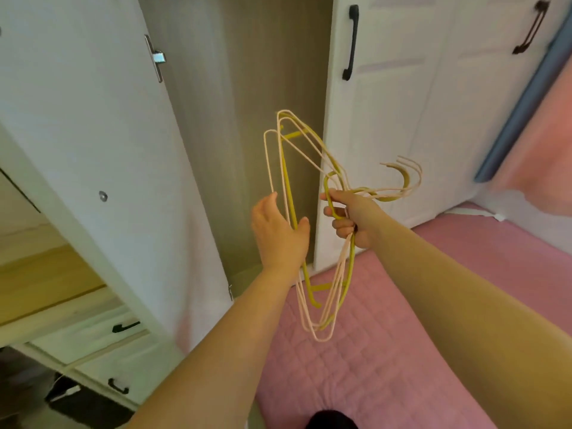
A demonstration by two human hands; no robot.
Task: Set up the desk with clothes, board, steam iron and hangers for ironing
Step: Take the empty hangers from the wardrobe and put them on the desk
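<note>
A bundle of several hangers (286, 178), pale pink and yellow-green, hangs in front of the open wardrobe. My right hand (351, 218) grips the bundle near the necks, with the hooks (405, 181) pointing right. My left hand (278, 233) reaches in from the left with fingers straight, its palm against the hangers' long bars. The bundle's lower ends dangle over the pink bed. No iron, board or clothes are in view.
The open wardrobe door (102, 144) stands at the left, the closed white doors with black handles (351, 41) at the right. A pink quilted bed (387, 351) lies below. White drawers (102, 345) and a wooden desk top (37, 280) sit lower left.
</note>
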